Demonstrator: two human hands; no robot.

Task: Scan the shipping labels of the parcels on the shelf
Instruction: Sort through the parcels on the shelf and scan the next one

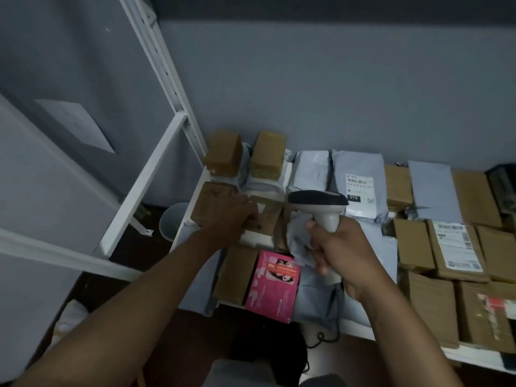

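Your right hand point(339, 247) is clenched around the grip of the barcode scanner point(321, 206), its dark-capped head pointing toward ten o'clock, over the small brown parcel point(265, 216) in the left part of the shelf point(192, 208). Your left hand point(231, 219) lies on that parcel's left side and on the brown box beside it at nine o'clock; the fingers look curved over the edge, but whether they truly grip or only steady it cannot be told from this view.

You appear to be in the middle of the scanning round, readying this small parcel for a read. A white patch shows on its top, though it is too blurred to say it is the label.

Around it the shelf is packed. Two brown boxes point(223, 157) stand at twelve o'clock of your left hand. A grey mailer bag with a printed label point(358, 188) lies at two o'clock of the scanner. A pink box point(272, 286) sits at six o'clock. More brown parcels, one with a labelled top point(458, 247), fill the right side at three o'clock.

Next, you will likely need the barcode turned face up and flat, the scanner head aimed squarely at it, then a trigger press. Keep the trailing cable clear of the parcels at the front edge.
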